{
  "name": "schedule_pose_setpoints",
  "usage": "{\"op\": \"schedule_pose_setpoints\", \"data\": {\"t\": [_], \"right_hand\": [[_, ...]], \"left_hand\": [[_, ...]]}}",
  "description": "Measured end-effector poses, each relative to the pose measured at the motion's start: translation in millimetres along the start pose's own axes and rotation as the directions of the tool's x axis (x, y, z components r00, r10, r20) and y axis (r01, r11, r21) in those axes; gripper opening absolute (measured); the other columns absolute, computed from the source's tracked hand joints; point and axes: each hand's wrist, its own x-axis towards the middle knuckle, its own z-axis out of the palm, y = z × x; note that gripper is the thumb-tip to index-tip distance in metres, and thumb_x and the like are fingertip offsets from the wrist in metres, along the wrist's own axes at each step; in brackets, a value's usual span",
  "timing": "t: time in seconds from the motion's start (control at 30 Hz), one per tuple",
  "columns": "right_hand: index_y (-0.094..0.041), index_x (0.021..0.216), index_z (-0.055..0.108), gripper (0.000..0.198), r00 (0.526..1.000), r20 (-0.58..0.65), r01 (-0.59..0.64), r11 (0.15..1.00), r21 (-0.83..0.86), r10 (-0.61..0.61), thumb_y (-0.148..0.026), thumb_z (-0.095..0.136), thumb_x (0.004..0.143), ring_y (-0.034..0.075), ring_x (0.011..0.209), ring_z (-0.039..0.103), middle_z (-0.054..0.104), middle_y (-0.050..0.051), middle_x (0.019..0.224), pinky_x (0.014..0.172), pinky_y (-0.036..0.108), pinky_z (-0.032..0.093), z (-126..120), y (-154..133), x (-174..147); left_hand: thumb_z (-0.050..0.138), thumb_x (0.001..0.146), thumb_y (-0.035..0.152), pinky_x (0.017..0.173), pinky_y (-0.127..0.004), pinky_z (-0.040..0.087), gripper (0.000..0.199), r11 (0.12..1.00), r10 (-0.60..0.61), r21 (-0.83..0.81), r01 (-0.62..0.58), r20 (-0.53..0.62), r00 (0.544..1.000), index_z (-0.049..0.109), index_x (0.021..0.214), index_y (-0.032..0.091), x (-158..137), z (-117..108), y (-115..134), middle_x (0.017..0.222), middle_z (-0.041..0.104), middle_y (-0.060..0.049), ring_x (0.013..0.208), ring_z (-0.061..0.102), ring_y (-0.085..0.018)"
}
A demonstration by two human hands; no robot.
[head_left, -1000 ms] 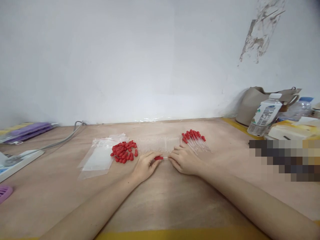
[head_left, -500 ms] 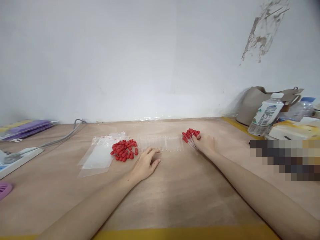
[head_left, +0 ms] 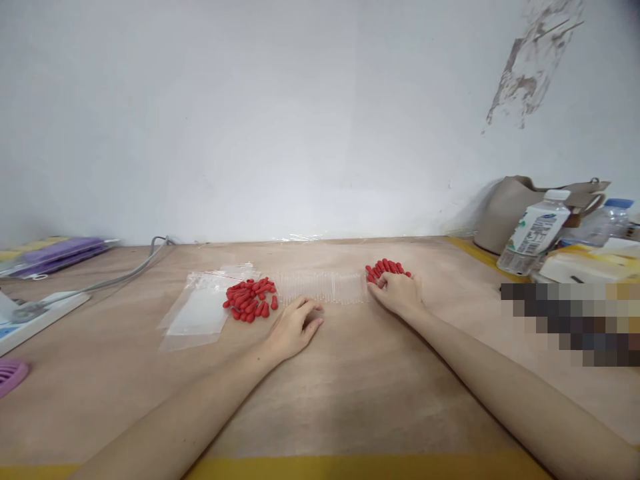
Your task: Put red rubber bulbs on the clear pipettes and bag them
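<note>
From the head view, I see two bare hands at work on a wooden bench (head_left: 350,413). The left hand (head_left: 293,330) lies near the middle of the frame, its grip loose and fairly wide, thumb apart from the curled fingers. Just left of it sits a heap of loose red bulbs (head_left: 249,300), beside some clear plastic bags (head_left: 197,310) spread out left of centre. Above the left hand, in the centre, a row of thin clear tubes (head_left: 323,287) lies side by side. The right hand (head_left: 400,293), right of centre, reaches in at a cluster of red bulbs (head_left: 385,267) at the row's right end and hides the cluster's lower part; its thumb and fingertips are close together, a narrow grip, but I can't tell whether anything is pinched there. Over at the right edge, a bottle with a white cap (head_left: 535,233) leans by a greyish bag (head_left: 503,213). A grey cable (head_left: 127,275) crosses the left side, below purple packets (head_left: 65,255), and yellow tape (head_left: 320,468) runs along the bottom.
</note>
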Motion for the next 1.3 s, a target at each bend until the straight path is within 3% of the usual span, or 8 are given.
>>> {"op": "schedule_pose_setpoints", "data": {"t": [0.43, 0.6, 0.7, 0.83, 1.0, 1.13, 1.3], "right_hand": [[-0.021, 0.044, 0.058, 0.046, 0.992, 0.122, -0.029, 0.999, -0.019, 0.031, -0.049, 0.044, 0.078, 0.023, 0.066, 0.054, 0.055, 0.005, 0.051, 0.084, 0.050, 0.022, 0, -9, -5], [-0.021, 0.051, 0.060, 0.039, 0.996, 0.086, 0.002, 0.998, -0.061, 0.003, -0.050, 0.049, 0.075, 0.023, 0.066, 0.055, 0.056, 0.006, 0.053, 0.083, 0.049, 0.022, 5, -5, -7], [-0.019, 0.056, 0.060, 0.038, 0.994, 0.104, 0.033, 0.993, -0.116, -0.021, -0.046, 0.044, 0.078, 0.023, 0.065, 0.055, 0.057, 0.006, 0.055, 0.082, 0.047, 0.023, 8, -5, -8], [-0.014, 0.063, 0.060, 0.035, 0.991, 0.129, 0.078, 0.963, -0.257, -0.046, -0.035, 0.039, 0.082, 0.022, 0.065, 0.055, 0.058, 0.009, 0.060, 0.081, 0.045, 0.023, 6, -10, -10], [-0.009, 0.074, 0.059, 0.036, 0.993, 0.048, 0.121, 0.934, -0.337, -0.111, -0.030, 0.032, 0.086, 0.024, 0.068, 0.054, 0.060, 0.013, 0.068, 0.079, 0.042, 0.023, 4, -15, -17], [-0.012, 0.076, 0.056, 0.037, 0.989, -0.037, 0.127, 0.950, -0.284, -0.143, -0.033, 0.028, 0.089, 0.024, 0.070, 0.054, 0.061, 0.012, 0.072, 0.076, 0.039, 0.026, 1, -17, -22], [-0.013, 0.079, 0.053, 0.028, 0.989, -0.037, 0.132, 0.969, -0.210, -0.143, -0.030, 0.032, 0.088, 0.024, 0.073, 0.053, 0.061, 0.012, 0.076, 0.073, 0.037, 0.028, -11, -22, -28]], "left_hand": [[0.049, 0.080, 0.019, 0.068, -0.028, 0.045, 0.012, 1.000, 0.001, -0.008, -0.001, 0.017, 1.000, 0.058, 0.088, 0.018, 1, 2, -1, 0.089, 0.055, -0.004, 0.074, 0.055, -0.015], [0.052, 0.079, 0.024, 0.074, -0.031, 0.042, 0.013, 0.992, 0.007, 0.126, -0.001, -0.050, 0.999, 0.057, 0.089, 0.018, 0, 2, -1, 0.090, 0.053, -0.005, 0.085, 0.052, -0.019], [0.051, 0.079, 0.031, 0.073, -0.035, 0.039, 0.017, 0.918, -0.024, 0.392, 0.057, -0.088, 0.996, 0.057, 0.084, 0.016, 2, -9, -3, 0.087, 0.053, -0.008, 0.083, 0.050, -0.022], [0.043, 0.082, 0.037, 0.074, -0.040, 0.034, 0.028, 0.698, -0.085, 0.702, 0.144, -0.118, 0.989, 0.058, 0.082, 0.013, 5, -30, -9, 0.086, 0.053, -0.013, 0.086, 0.048, -0.027], [0.042, 0.082, 0.041, 0.075, -0.040, 0.031, 0.036, 0.600, -0.171, 0.774, 0.203, -0.124, 0.977, 0.059, 0.087, 0.010, 4, -40, -21, 0.092, 0.054, -0.016, 0.089, 0.047, -0.030], [0.044, 0.081, 0.039, 0.076, -0.039, 0.029, 0.035, 0.578, -0.233, 0.781, 0.236, -0.119, 0.965, 0.060, 0.088, 0.009, 3, -38, -28, 0.095, 0.055, -0.018, 0.091, 0.047, -0.030], [0.045, 0.080, 0.032, 0.075, -0.039, 0.030, 0.028, 0.570, -0.244, 0.790, 0.226, -0.100, 0.965, 0.060, 0.084, 0.009, 3, -39, -31, 0.088, 0.059, -0.016, 0.087, 0.049, -0.030]]}}
